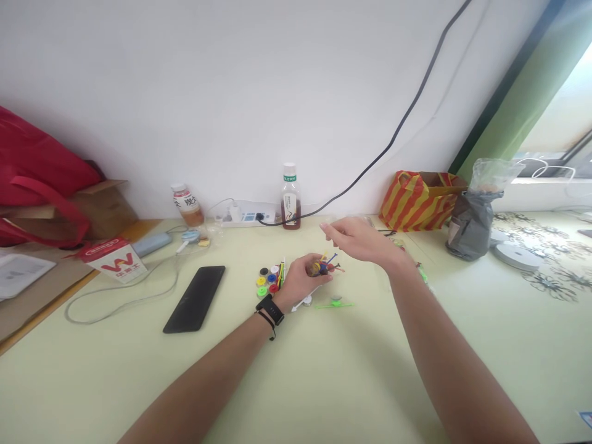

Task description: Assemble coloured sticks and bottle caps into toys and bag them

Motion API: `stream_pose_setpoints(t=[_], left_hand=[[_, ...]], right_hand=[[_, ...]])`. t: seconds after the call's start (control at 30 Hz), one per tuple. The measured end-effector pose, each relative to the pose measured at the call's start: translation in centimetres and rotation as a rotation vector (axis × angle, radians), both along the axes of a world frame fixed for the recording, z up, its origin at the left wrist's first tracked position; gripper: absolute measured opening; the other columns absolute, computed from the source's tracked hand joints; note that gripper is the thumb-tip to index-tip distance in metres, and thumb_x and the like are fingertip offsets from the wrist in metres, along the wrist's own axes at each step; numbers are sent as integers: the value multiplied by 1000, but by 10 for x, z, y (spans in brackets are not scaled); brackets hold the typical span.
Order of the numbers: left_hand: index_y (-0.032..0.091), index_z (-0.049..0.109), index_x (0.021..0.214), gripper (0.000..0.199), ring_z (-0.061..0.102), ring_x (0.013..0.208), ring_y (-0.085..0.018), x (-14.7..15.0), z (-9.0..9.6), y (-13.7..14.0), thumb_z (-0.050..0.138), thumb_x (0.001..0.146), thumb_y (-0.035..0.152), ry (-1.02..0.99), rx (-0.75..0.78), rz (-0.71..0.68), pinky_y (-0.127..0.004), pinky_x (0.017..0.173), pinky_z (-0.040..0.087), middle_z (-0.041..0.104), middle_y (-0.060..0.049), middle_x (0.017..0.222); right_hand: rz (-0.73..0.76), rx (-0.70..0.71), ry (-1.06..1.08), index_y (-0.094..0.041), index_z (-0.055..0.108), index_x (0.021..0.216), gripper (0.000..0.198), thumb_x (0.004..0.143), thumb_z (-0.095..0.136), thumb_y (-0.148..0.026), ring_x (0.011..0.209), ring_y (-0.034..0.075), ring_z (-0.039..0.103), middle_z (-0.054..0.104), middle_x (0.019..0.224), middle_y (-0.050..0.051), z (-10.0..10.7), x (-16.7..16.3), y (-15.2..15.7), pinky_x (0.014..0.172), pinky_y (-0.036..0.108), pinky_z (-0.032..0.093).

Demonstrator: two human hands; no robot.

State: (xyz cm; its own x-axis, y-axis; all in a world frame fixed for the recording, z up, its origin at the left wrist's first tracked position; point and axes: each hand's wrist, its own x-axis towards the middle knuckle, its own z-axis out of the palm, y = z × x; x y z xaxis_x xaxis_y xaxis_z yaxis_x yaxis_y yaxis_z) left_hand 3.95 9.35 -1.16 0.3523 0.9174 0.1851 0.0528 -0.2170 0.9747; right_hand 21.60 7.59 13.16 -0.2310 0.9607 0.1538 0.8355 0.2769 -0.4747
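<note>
My left hand (305, 282), with a black watch (271, 309) at its wrist, is closed around a bunch of small coloured plastic pieces (324, 266); yellow, blue and red sticks poke out. Above and to the right hovers my right hand (358, 239), its fingers drawn together; whatever may be between them is hidden. Beside the left hand lie several round plastic discs (262, 281) in black, white, yellow, blue, green and red, with thin sticks (281, 274) next to them. Just in front are a white stick-like piece (303, 303) and a green piece with a thin bar (335, 303).
A black phone-like slab (194, 300) and a cable (123, 306) lie left. Bottles (290, 200) and a power strip (245, 216) line the wall. A striped bag (414, 200), grey bag (470, 225) and white discs (518, 256) stand right; a red-and-white box (118, 262) stands left.
</note>
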Motion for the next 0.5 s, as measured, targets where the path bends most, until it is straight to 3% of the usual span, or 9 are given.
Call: stream_pose_setpoints(t=[0.17,0.3,0.37,0.5], left_hand=[[18,71,113,41,73,88,-23,0,-1,0,86,76,27,-7,4,27,-33,78,56,80,-10,102],[18,70,112,40,71,82,-21,-1,0,1,84,75,25,30,57,49,-31,74,54,80,-8,98],[17,72,107,35,68,75,-19,-2,2,2,83,75,25,95,93,72,-29,67,51,78,-5,88],[17,73,106,34,67,75,-18,-4,2,3,81,74,25,101,81,58,-27,65,49,76,-2,86]], right_hand=[[-48,160,-12,-21,58,73,39,97,49,-49,68,17,51,62,75,3,7,1,-8,64,30,33],[1,176,-26,-21,52,66,39,96,51,-46,64,16,47,56,68,1,16,3,-19,61,30,31],[94,63,-74,-20,53,65,37,93,55,-44,62,15,47,56,66,1,17,1,-23,58,30,30],[221,-385,-319,-21,61,67,22,77,75,-35,60,16,56,65,70,1,6,-15,-23,54,28,36]])
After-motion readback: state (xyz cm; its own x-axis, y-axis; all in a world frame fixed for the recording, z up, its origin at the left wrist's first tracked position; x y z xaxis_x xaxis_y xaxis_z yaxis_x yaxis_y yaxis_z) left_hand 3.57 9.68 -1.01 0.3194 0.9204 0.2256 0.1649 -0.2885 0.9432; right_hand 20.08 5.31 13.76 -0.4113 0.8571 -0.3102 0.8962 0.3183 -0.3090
